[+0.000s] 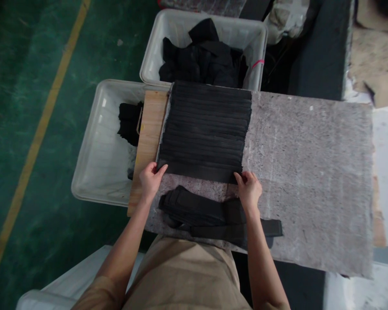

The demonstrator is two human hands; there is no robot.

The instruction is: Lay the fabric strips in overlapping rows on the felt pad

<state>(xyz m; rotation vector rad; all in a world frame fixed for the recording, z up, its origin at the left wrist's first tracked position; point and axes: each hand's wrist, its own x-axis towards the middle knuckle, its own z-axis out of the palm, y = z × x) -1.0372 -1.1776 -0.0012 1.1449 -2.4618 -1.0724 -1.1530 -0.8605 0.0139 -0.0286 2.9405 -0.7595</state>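
Observation:
A row of overlapping black fabric strips [205, 125] lies laid out on the grey felt-covered table [310, 172]. My left hand [150, 178] pinches the left end of the nearest strip [200, 171], and my right hand [249, 189] pinches its right end. Both hands have their fingers closed on that strip. Just in front of me, between my forearms, lies a loose pile of black strips [200, 211], partly hidden under my right wrist.
A white bin [100, 172] at the left holds a few black pieces. A second white bin [258, 38] behind the table is filled with black fabric. A wooden board [148, 133] shows at the table's left edge. The green floor has a yellow line [39, 137].

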